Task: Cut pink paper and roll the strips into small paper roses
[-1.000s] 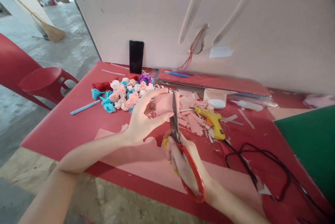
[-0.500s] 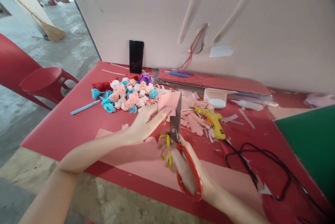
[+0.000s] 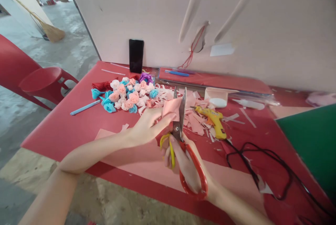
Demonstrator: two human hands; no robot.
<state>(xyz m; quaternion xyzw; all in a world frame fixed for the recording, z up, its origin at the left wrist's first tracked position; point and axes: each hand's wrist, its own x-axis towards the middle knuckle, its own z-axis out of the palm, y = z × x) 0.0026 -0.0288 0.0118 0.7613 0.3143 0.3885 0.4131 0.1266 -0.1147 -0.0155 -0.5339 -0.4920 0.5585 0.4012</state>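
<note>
Above the red desk (image 3: 57, 127), in the head view, I see the left hand (image 3: 147, 127) with fingers pinched on a small pink paper piece (image 3: 171, 110), its edge between the parted blades of the scissors (image 3: 177, 129). The right hand (image 3: 187, 169) has its fingers wrapped round the handles. Paper flowers (image 3: 127, 95) lie beyond, left of a yellow glue gun (image 3: 216, 123).

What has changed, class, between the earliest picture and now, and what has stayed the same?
The scissors in the right hand have opened: their nearly closed blades are now spread apart. The left hand has shifted slightly right, carrying the pink paper piece with it. Each hand has kept its hold. The phone, paper flowers and yellow glue gun stayed put.
</note>
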